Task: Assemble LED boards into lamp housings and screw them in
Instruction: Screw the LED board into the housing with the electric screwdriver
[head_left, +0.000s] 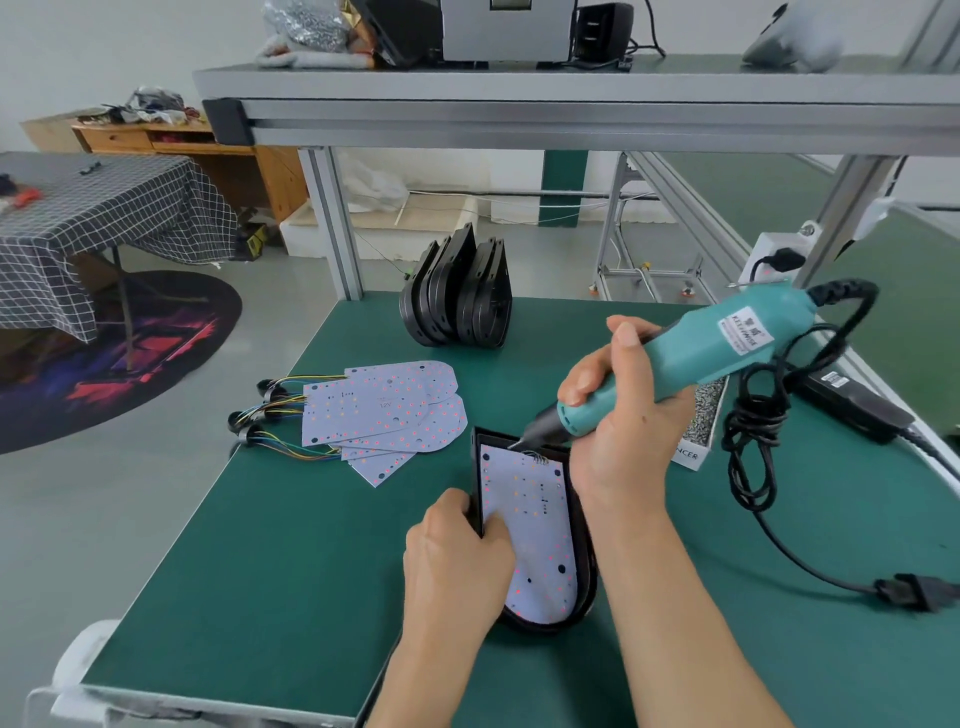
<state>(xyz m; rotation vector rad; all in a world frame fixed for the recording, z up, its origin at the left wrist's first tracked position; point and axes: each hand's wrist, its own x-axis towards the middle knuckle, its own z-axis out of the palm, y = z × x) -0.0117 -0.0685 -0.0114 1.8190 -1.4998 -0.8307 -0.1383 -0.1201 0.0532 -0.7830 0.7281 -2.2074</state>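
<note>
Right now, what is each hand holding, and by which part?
The right hand grips the electric screwdriver around its lower body. The left hand holds the lamp housing at its left edge, with the LED board inside.

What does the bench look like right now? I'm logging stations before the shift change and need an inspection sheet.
Surface: green mat.
Job's things: lamp housing holding LED board; spare boards; empty housings.
Clutter: screw box.
Grippers: left hand holds the housing's edge; right hand grips screwdriver, tip at the board's far end.
Cables: screwdriver cord bundled.
Surroundings: shelf overhead, checked table.
</note>
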